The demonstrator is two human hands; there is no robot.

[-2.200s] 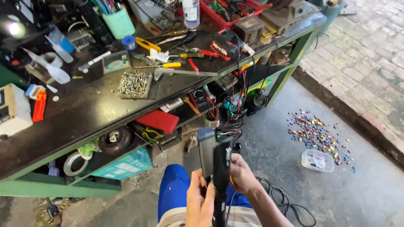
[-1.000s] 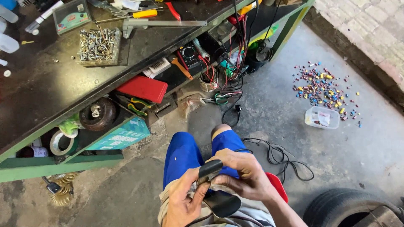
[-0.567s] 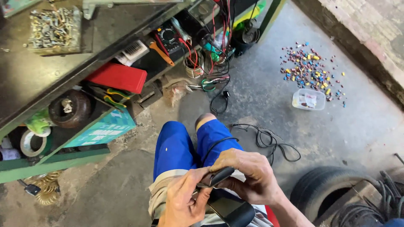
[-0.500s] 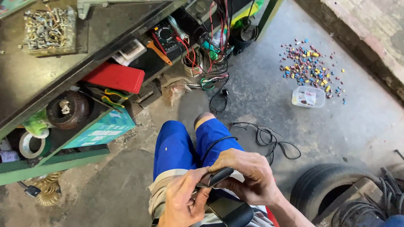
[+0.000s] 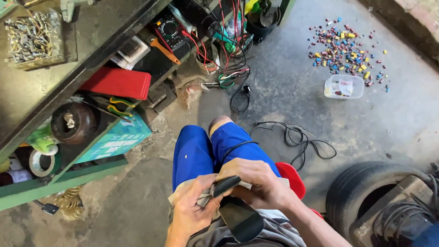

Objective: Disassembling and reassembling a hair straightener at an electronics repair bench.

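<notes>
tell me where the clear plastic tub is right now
In the head view the clear plastic tub sits on the concrete floor at upper right, just below the scatter of small coloured pieces, well beyond both hands.

The person wears bright blue shorts [image 5: 201,148] that end at the bare knee [image 5: 218,123], and a grey garment with a pale hem [image 5: 279,228] over the lap. Both forearms are bare, without sleeves; the left hand [image 5: 190,212] and right hand [image 5: 256,180] carry no gloves or rings.

Handheld tool [image 5: 238,215] – glossy black plastic; floor [image 5: 292,96] – rough matt concrete; screws [image 5: 32,39] on bench – bare shiny metal.
</notes>
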